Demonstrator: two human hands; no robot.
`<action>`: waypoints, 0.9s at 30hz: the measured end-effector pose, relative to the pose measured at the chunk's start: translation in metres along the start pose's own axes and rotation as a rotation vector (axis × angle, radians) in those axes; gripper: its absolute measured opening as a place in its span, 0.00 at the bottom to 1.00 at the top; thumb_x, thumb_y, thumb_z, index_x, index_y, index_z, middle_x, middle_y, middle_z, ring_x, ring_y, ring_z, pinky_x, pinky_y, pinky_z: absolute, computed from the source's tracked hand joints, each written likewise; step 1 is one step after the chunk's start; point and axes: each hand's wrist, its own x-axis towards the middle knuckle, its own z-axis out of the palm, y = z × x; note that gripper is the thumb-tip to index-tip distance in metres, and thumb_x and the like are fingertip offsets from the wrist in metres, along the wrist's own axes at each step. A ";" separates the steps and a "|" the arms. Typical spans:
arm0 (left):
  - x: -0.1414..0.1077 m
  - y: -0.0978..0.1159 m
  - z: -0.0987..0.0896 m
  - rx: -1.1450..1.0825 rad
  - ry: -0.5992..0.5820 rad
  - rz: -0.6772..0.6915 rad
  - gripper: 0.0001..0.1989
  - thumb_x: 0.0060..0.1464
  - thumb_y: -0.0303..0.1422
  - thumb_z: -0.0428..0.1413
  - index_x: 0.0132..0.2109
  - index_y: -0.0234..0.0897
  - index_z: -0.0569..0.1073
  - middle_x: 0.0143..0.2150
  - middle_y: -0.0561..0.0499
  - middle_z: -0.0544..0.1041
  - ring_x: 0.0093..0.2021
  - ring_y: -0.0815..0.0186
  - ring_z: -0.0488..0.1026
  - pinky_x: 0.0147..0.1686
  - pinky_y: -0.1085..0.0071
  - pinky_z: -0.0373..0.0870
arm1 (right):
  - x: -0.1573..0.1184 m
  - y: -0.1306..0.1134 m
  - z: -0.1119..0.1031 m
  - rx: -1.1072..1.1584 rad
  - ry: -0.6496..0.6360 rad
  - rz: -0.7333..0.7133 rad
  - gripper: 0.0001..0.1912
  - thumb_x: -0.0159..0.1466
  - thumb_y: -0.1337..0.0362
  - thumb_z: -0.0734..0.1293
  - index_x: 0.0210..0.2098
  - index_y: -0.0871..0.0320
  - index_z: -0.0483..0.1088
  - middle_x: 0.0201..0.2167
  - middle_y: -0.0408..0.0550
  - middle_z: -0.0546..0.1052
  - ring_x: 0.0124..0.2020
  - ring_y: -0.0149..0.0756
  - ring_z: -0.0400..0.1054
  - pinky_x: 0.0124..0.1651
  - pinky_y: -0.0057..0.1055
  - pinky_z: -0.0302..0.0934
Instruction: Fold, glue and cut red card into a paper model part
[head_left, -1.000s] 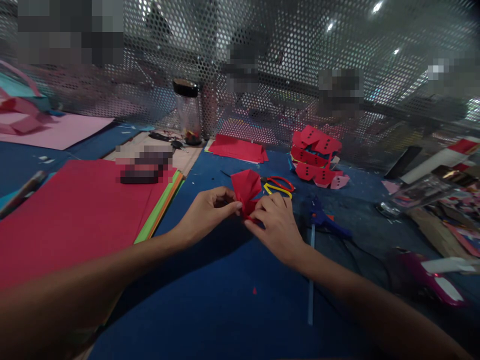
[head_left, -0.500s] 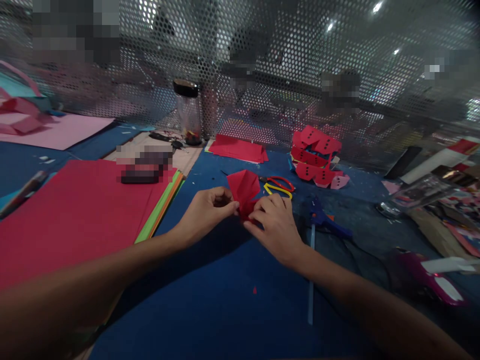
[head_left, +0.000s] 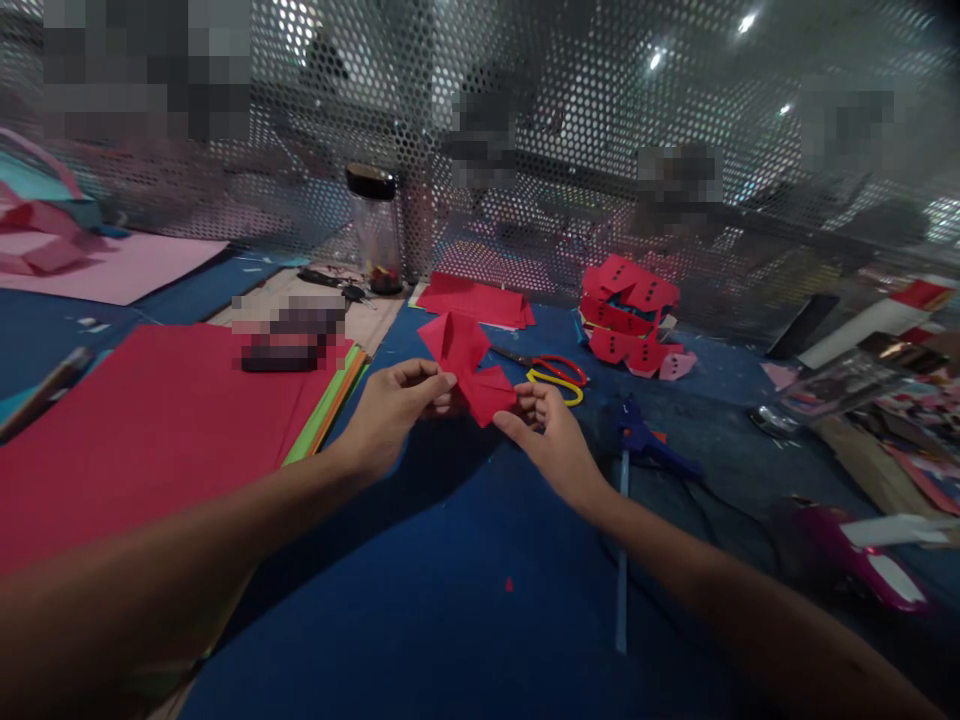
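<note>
A folded red paper piece (head_left: 466, 365) is held up over the blue table, spread into several pointed flaps. My left hand (head_left: 396, 412) pinches its left edge between thumb and fingers. On the other side, my right hand (head_left: 551, 440) has thumb and fingertips closed on the lower right flap. Just behind the paper lie scissors (head_left: 556, 378) with red and yellow handles. A blue glue gun (head_left: 652, 440) with a long pale stick rests to the right of my right hand.
Red sheets (head_left: 150, 430) cover the left, with a blurred dark object (head_left: 289, 345) on them. A jar (head_left: 379, 235), red papers (head_left: 476, 302) and dotted red cutouts (head_left: 634, 315) stand before the perforated metal screen. A magenta tool (head_left: 862, 560) lies right.
The red paper has opened out wider and turned, its upper flap now further left. My right hand has moved from the paper's middle to its right edge, uncovering more of the scissors.
</note>
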 end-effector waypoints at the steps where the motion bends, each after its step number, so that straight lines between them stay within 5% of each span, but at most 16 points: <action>1: 0.000 0.000 0.000 -0.010 0.002 -0.003 0.13 0.43 0.35 0.71 0.30 0.33 0.76 0.25 0.55 0.74 0.27 0.72 0.71 0.34 0.72 0.75 | 0.000 0.001 0.001 0.060 -0.001 0.023 0.33 0.60 0.46 0.75 0.56 0.55 0.64 0.48 0.52 0.78 0.46 0.41 0.75 0.49 0.39 0.69; 5: 0.000 -0.002 0.001 -0.032 0.000 -0.001 0.13 0.43 0.35 0.71 0.30 0.33 0.76 0.26 0.55 0.75 0.27 0.72 0.71 0.34 0.72 0.75 | -0.001 -0.001 0.003 0.153 -0.107 0.052 0.29 0.61 0.47 0.75 0.55 0.54 0.70 0.50 0.52 0.80 0.46 0.40 0.76 0.49 0.37 0.69; 8: -0.001 -0.006 0.000 -0.046 -0.009 -0.005 0.13 0.43 0.34 0.72 0.30 0.34 0.76 0.26 0.55 0.75 0.27 0.72 0.72 0.35 0.73 0.75 | -0.004 -0.003 0.003 0.038 -0.247 0.078 0.20 0.64 0.46 0.72 0.40 0.57 0.79 0.37 0.49 0.83 0.38 0.38 0.76 0.42 0.33 0.67; 11: -0.001 -0.010 -0.002 -0.041 -0.054 -0.014 0.13 0.45 0.35 0.72 0.31 0.35 0.76 0.26 0.56 0.75 0.27 0.72 0.72 0.36 0.72 0.76 | -0.006 -0.004 0.004 -0.015 -0.252 0.105 0.21 0.65 0.46 0.72 0.31 0.59 0.80 0.29 0.48 0.82 0.31 0.35 0.74 0.37 0.31 0.64; 27: 0.000 -0.017 -0.005 -0.032 -0.110 -0.005 0.13 0.48 0.35 0.71 0.32 0.35 0.76 0.27 0.55 0.75 0.30 0.71 0.73 0.42 0.68 0.79 | -0.005 0.004 0.006 -0.038 -0.244 0.082 0.18 0.66 0.50 0.70 0.29 0.59 0.79 0.28 0.48 0.81 0.29 0.33 0.74 0.36 0.29 0.64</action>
